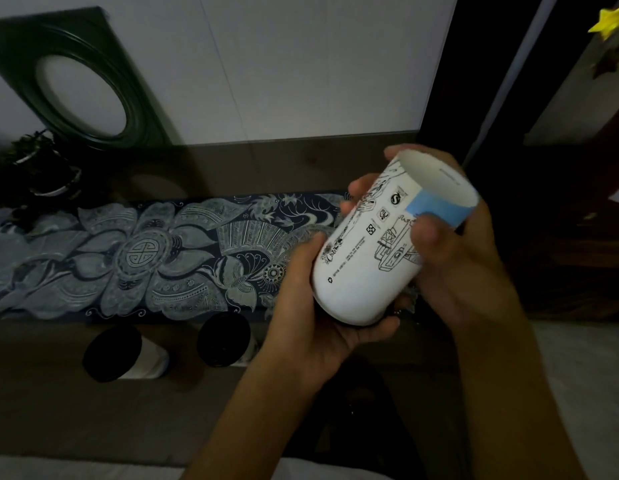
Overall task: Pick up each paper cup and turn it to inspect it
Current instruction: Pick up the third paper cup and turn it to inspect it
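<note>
Mid-inspection: both hands, left (310, 306) and right (450, 251), grip the white printed paper cup (367, 258), tilted w/ mouth toward 1 o'clock. Next, I think: set it down, reach for two black-lidded cups (114, 353) at 8 o'clock on the table (41, 410).

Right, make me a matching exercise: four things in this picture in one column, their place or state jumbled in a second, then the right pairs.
Things:
1. White printed paper cup
2. Two black-lidded cups
3. Blue patterned cloth
4. Dark frame with oval opening

Places or states:
A. Leaning against the wall at the back left
B. Held tilted between the left hand and right hand
C. Spread flat along the table
D. Sitting on the table in front of the cloth

Pairs: 1-B, 2-D, 3-C, 4-A
</note>
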Tool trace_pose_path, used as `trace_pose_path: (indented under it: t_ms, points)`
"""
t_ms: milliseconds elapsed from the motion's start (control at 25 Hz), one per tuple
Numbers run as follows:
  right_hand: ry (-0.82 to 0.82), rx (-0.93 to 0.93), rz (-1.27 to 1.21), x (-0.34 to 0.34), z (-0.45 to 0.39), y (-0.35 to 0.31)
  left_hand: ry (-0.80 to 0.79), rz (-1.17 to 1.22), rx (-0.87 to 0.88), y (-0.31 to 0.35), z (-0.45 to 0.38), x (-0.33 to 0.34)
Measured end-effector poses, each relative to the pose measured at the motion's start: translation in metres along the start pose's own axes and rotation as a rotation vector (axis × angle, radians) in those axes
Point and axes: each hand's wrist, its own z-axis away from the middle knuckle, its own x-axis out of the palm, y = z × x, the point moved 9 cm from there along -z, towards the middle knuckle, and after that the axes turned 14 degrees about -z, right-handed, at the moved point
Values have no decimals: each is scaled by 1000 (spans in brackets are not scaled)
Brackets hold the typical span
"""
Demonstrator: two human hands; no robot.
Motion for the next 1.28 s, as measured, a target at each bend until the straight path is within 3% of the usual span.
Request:
trace_pose_path:
  t_ms: [80, 160, 320, 400, 480, 560, 640, 760, 880, 960, 1040, 1160, 1280]
  points:
    - [-29, -1, 7, 1, -2, -5, -62, -5, -35, -2, 2, 8]
    - [41, -41, -29, -1, 0, -6, -15, -6, 29, 4, 2, 11]
    - [448, -134, -71, -20, 11, 5, 307, -236, 513, 41, 11, -4]
    - [528, -144, -114, -25, 14, 10, 386, -316, 622, 49, 18, -5]
    - [377, -115, -171, -20, 7, 10, 291, -230, 486, 42, 12, -2]
    - [140, -53, -233, -8, 0, 3, 132, -110, 229, 28, 5, 5]
    - [26, -18, -220, -5, -3, -2, 23, -120, 75, 21, 7, 12]
    - [154, -49, -224, -11, -1, 1, 41, -179, 135, 26, 7, 14]
    - [466, -72, -329, -26, 9, 17, 282, -365, 497, 51, 13, 4]
    - [540, -68, -327, -28, 13, 23, 380, -408, 617, 58, 18, 0]
    - [448, -67, -320, -24, 10, 20, 314, -294, 492, 48, 13, -3]
    - [140, -28, -326, -7, 1, 9, 81, -114, 153, 26, 6, 5]
    - [93, -10, -277, -7, 1, 8, 21, -131, 43, 17, 6, 7]
